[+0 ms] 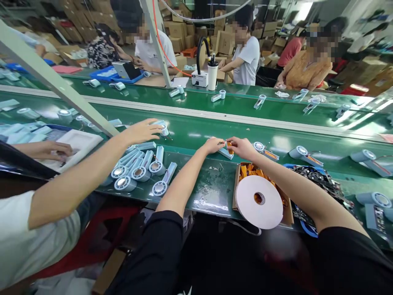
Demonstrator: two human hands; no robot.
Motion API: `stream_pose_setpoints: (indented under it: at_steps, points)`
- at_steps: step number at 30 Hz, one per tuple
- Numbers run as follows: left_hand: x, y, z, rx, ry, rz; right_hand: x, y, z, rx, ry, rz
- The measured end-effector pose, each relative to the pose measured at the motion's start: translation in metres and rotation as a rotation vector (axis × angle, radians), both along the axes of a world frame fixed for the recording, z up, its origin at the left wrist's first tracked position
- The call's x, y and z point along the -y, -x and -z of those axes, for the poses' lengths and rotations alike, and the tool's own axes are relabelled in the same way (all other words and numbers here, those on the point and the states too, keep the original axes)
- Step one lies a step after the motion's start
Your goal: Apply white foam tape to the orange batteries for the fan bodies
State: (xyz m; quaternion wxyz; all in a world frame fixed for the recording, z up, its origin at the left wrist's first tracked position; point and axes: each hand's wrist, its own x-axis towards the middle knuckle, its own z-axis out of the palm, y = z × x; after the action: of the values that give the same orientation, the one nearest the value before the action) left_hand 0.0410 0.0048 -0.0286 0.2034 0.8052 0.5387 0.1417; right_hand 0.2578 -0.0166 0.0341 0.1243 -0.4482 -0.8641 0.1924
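**Two hands meet over a small fan part at the belt's edge**

Two forearms in black sleeves reach forward from the bottom of the view and converge at the near edge of the green conveyor belt (215, 123). Nearest the body, a white tape roll (259, 201) lies flat on a cardboard tray (236, 184) holding orange strips, just under the right forearm. Left of the left forearm sits a cluster of pale blue handheld fans (139, 170), heads up, some touching one another.

Farther out, the left hand (213, 145) is curled, knuckles up, its fingertips closed on the pale blue fan piece (226, 153) lying on the table edge. The right hand (242, 147) faces it, thumb and forefinger pinching a small orange bit (229, 144) right above that piece. Both hands touch or nearly touch at the fingertips, with the piece directly between and just below them.

Beside them to the left, a co-worker's hand (143, 131) stretches out, fingers spread loosely over another fan on the belt. More fans (299, 152) lie to the right on the belt. Beyond, across the belt, several people stand working among stacked cardboard boxes (178, 30).
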Motion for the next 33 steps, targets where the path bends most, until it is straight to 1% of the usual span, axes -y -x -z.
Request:
stream_pose_setpoints:
  at_steps: [3,7,10,12,15,18,20,22,24,26,28,29,30,31,33]
  points:
    - [-0.002,-0.007,0.005,0.031,-0.009,-0.063,-0.001,0.013,0.008,0.135,-0.031,-0.009]
    - [-0.002,-0.014,0.007,0.065,0.0,-0.119,0.001,0.014,0.014,0.313,-0.048,-0.034]
    - [-0.001,-0.02,0.005,0.075,0.017,-0.148,-0.003,0.016,0.016,0.413,-0.028,-0.078]
    - [0.0,-0.023,0.0,0.075,0.029,-0.152,-0.006,0.019,0.016,0.461,-0.012,-0.115]
    - [0.009,-0.028,-0.015,0.063,0.04,-0.16,-0.006,0.027,0.015,0.527,0.009,-0.142]
    - [0.029,-0.036,-0.038,0.05,0.01,-0.161,-0.003,0.037,0.01,0.57,0.027,-0.121]
    - [0.045,-0.043,-0.056,0.048,-0.038,-0.154,0.0,0.04,-0.002,0.572,0.042,-0.107]
    - [0.059,-0.048,-0.073,0.048,-0.099,-0.145,0.002,0.036,-0.021,0.54,0.048,-0.106]
    - [0.067,-0.054,-0.087,0.046,-0.157,-0.145,0.009,0.02,-0.045,0.462,0.019,-0.097]
    - [0.072,-0.06,-0.097,0.04,-0.201,-0.161,0.026,-0.012,-0.067,0.359,-0.047,-0.061]
    - [0.082,-0.068,-0.099,0.04,-0.238,-0.16,0.057,-0.057,-0.08,0.214,-0.105,-0.009]
    - [0.091,-0.073,-0.096,0.048,-0.249,-0.137,0.078,-0.083,-0.082,0.126,-0.116,0.013]
    - [0.105,-0.078,-0.091,0.056,-0.256,-0.058,0.101,-0.108,-0.081,0.009,-0.106,0.033]
    - [0.121,-0.084,-0.085,0.062,-0.264,0.083,0.126,-0.132,-0.076,-0.104,-0.079,0.048]
    - [0.161,-0.093,-0.069,0.053,-0.288,0.442,0.176,-0.171,-0.061,-0.27,0.003,0.095]
